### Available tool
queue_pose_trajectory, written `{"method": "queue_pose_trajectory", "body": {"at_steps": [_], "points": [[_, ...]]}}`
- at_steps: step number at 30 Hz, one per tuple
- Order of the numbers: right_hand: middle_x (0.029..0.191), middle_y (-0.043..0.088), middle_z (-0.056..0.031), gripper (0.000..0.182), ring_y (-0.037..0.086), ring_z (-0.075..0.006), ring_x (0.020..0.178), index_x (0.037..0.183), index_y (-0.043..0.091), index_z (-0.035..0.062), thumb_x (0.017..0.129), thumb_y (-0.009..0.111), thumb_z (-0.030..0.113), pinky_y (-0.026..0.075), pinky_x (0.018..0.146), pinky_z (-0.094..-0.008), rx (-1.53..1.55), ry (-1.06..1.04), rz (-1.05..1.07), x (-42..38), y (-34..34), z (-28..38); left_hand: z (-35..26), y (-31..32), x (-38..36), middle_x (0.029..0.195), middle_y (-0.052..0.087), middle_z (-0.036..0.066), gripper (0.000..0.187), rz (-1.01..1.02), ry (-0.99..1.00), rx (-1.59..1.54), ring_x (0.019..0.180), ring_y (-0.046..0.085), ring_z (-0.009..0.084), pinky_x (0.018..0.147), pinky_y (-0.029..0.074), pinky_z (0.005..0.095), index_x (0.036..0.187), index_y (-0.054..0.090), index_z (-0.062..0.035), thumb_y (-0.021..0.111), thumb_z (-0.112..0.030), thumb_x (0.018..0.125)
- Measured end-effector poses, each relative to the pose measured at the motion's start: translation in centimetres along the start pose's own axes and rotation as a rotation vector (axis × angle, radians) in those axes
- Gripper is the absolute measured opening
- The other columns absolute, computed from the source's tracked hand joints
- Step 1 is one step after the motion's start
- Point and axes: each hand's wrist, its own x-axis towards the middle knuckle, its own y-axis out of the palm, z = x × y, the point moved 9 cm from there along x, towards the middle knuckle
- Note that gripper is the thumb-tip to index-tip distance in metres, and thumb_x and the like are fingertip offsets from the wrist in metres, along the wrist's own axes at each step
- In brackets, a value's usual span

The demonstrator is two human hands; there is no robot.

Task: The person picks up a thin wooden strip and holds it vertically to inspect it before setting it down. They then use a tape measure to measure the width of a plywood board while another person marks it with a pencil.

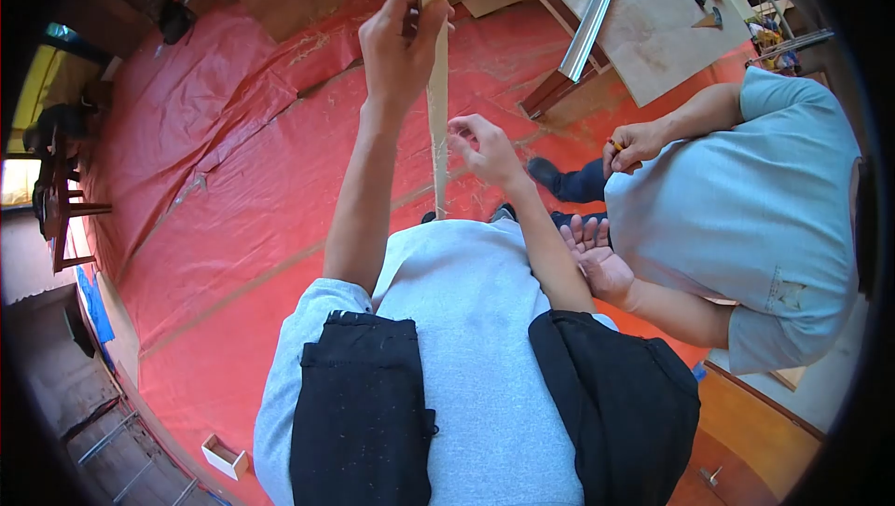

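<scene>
A long, pale wooden strip (437,96) stands lengthwise in front of me, its near end close to my shirt and its far end leaving the top of the view. My left hand (403,45) is wrapped round the strip near the top. Lower down, on the strip's right side, my right hand (485,147) has its fingers curled loosely and apart, with its fingertips near or at the frayed edge; nothing is gripped in it. Fine shavings cling to the strip's edge.
To the right stands a person in a light shirt (718,217), one hand holding a small pencil-like item (615,144), the other open near my right forearm. A board-topped table (653,40) bears a metal channel (595,12). Red sheeting (252,161) covers the floor.
</scene>
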Motion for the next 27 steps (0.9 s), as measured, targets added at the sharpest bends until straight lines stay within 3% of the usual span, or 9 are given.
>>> {"method": "queue_pose_trajectory", "body": {"at_steps": [5, 8, 11, 13, 17, 20, 27], "points": [[0.095, 0.066, -0.0107, 0.047, 0.066, -0.0224, 0.085, 0.108, 0.061, 0.0028, 0.085, 0.070, 0.043, 0.053, 0.075, -0.0332, -0.173, -0.106, 0.094, 1.5, -0.3, 4.1, -1.3, -1.1, 3.8, 0.073, 0.065, 0.007, 0.014, -0.161, 0.094, -0.116, 0.060, 0.063, 0.0116, 0.051, 0.049, 0.0250, 0.099, 0.058, 0.0004, 0.058, -0.013, 0.095], [0.092, 0.065, -0.0095, 0.042, 0.067, -0.0253, 0.082, 0.102, 0.062, 0.0065, 0.085, 0.069, 0.044, 0.054, 0.071, -0.0374, -0.182, -0.145, 0.057, 2.6, -0.2, 4.7, -1.1, -0.8, 5.2, 0.076, 0.059, 0.006, 0.015, -0.165, 0.120, -0.256, 0.059, 0.054, 0.0093, 0.051, 0.044, 0.0232, 0.107, 0.051, -0.0015, 0.055, -0.014, 0.098], [0.082, 0.063, -0.0078, 0.032, 0.065, -0.0254, 0.070, 0.092, 0.062, 0.0071, 0.089, 0.066, 0.039, 0.053, 0.061, -0.0378, -0.185, -0.189, 0.031, 4.3, -0.6, 4.8, -1.7, -0.5, 6.3, 0.076, 0.058, 0.006, 0.015, -0.163, 0.084, -0.291, 0.058, 0.053, 0.0097, 0.050, 0.042, 0.0232, 0.107, 0.050, -0.0019, 0.054, -0.014, 0.098], [0.075, 0.060, -0.0092, 0.025, 0.062, -0.0298, 0.064, 0.089, 0.062, 0.0065, 0.093, 0.061, 0.031, 0.050, 0.056, -0.0384, -0.260, -0.317, -0.008, 5.1, -1.3, 6.0, -1.5, 0.1, 6.9, 0.077, 0.058, 0.006, 0.016, -0.132, 0.058, -0.301, 0.058, 0.053, 0.0102, 0.050, 0.042, 0.0235, 0.107, 0.051, -0.0015, 0.053, -0.015, 0.099], [0.068, 0.055, -0.0110, 0.022, 0.058, -0.0316, 0.058, 0.083, 0.061, 0.0042, 0.096, 0.057, 0.021, 0.046, 0.052, -0.0373, -0.233, -0.452, -0.017, 5.7, -1.8, 6.5, -0.4, 1.0, 8.4, 0.078, 0.058, 0.007, 0.019, -0.103, -0.010, -0.336, 0.058, 0.053, 0.0115, 0.050, 0.042, 0.0240, 0.109, 0.051, -0.0011, 0.054, -0.017, 0.098], [0.068, 0.055, -0.0126, 0.024, 0.057, -0.0329, 0.059, 0.079, 0.057, 0.0035, 0.097, 0.054, 0.019, 0.045, 0.049, -0.0387, -0.136, -0.335, -0.021, 5.2, -1.8, 4.3, 0.4, 0.5, 10.1, 0.079, 0.058, 0.008, 0.020, -0.098, -0.005, -0.383, 0.058, 0.053, 0.0122, 0.050, 0.042, 0.0244, 0.110, 0.051, -0.0009, 0.054, -0.017, 0.099], [0.077, 0.059, -0.0130, 0.024, 0.061, -0.0304, 0.072, 0.091, 0.057, 0.0034, 0.094, 0.060, 0.027, 0.049, 0.063, -0.0384, 0.016, -0.065, 0.041, 5.3, -0.9, 3.8, -0.6, -3.9, 13.7, 0.079, 0.057, 0.008, 0.018, -0.150, -0.034, -0.383, 0.060, 0.053, 0.0130, 0.050, 0.043, 0.0251, 0.109, 0.052, -0.0018, 0.052, -0.017, 0.099]]}}
